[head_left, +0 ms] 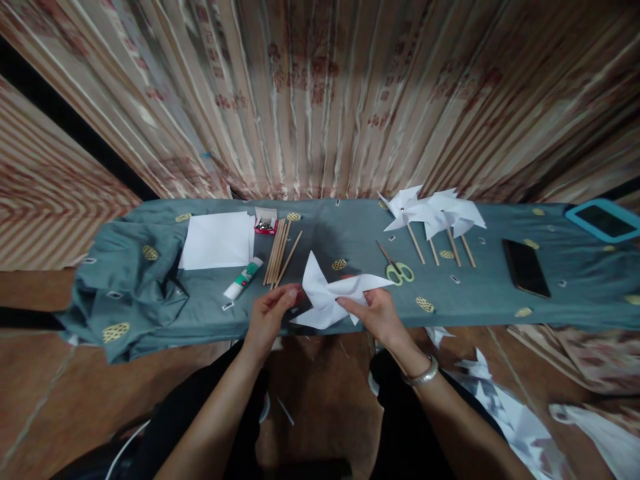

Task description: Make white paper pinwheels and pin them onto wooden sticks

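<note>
Both hands pinch paper pinwheel at bench edge.

A long curtain, striped in beige and pink with reddish patterns, is hung across the whole back; a dark gap is seen at its left; a low bench is covered by a grey-green cloth printed with yellow ovals; the floor is laid in reddish-brown tiles; the light is dim and warm.
</note>
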Demonstrator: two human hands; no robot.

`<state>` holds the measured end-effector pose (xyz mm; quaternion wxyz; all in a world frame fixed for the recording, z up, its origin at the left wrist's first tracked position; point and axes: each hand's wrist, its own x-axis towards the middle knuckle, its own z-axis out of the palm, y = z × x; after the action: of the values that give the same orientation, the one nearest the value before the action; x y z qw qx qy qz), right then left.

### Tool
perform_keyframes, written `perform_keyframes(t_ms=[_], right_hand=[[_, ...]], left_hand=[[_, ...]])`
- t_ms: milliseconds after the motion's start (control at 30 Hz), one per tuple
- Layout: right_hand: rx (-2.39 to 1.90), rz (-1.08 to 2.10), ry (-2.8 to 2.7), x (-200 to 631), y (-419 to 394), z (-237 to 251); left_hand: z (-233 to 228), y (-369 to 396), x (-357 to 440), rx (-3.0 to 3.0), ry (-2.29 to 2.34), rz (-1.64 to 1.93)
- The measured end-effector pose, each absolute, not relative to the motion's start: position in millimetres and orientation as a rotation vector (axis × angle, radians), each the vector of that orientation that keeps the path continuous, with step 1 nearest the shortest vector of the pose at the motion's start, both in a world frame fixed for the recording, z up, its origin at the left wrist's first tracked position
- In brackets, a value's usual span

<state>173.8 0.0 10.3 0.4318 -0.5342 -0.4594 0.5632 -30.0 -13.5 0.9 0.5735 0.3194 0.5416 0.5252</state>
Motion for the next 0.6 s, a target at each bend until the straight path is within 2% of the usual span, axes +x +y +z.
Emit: perform_keyframes(t_ms=[233,300,367,600], right_hand=[[-1.356,1.418,-1.366,174.7,-7.2,21.8],[-1.36,1.418,-1.413,173.9,-9.7,24.3],[-1.355,1.432,-1.422,173.5,-12.1,25.5],[-1.399,1.426,-1.431,178.0,-17.1,24.7]], left_hand=[[9.9,26.4,-44.2,1.227,1.386,1.31],[8.1,50.1,-45.4,1.459,1.533,1.247],[3.1,75.2,-44.5,1.708,1.716,1.018],[-13.7,127.0,-39.8,1.809,1.752,0.87]])
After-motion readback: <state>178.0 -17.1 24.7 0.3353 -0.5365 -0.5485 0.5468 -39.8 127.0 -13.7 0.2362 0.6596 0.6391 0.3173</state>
